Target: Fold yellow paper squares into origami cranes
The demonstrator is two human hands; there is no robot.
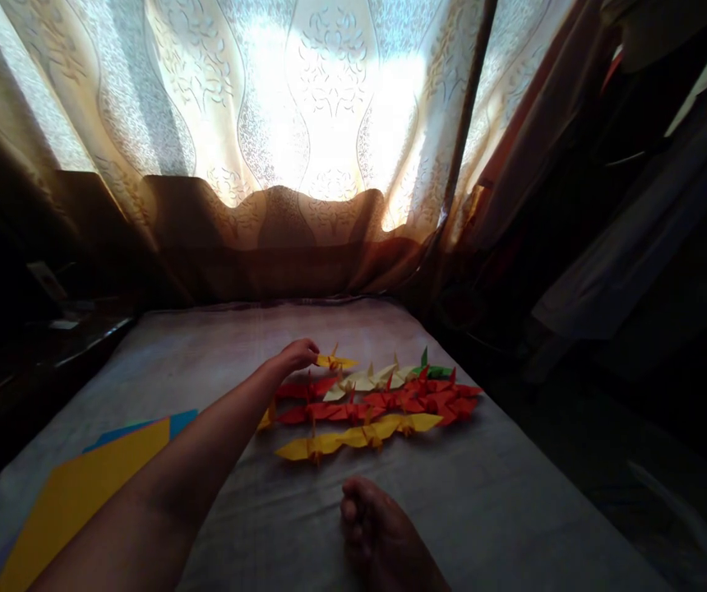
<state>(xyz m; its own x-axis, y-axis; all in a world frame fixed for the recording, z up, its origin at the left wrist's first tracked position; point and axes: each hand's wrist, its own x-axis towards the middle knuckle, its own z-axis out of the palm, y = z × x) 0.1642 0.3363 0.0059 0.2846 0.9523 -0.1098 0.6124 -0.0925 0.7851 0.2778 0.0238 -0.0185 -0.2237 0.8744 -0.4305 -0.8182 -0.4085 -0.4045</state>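
Note:
My left hand [300, 353] reaches over the bed, its fingers closed on the wing tip of a yellow paper crane [336, 362]. This crane is at the back of a group of folded cranes. Just in front of it are cream cranes [369, 380] and a green one [431, 371] to the right. Red-orange cranes [390, 401] fill the middle rows. Yellow cranes [366, 434] form the nearest row, wings overlapping. Part of another yellow crane [265, 417] shows beside my forearm. My right hand is out of view.
Yellow [88, 485] and blue [184, 422] paper sheets lie at the left, partly under my forearm. A bare foot [384, 530] rests on the pale bedsheet [477, 510] in front. Curtains [316, 222] hang behind; cloth [606, 279] hangs at the right.

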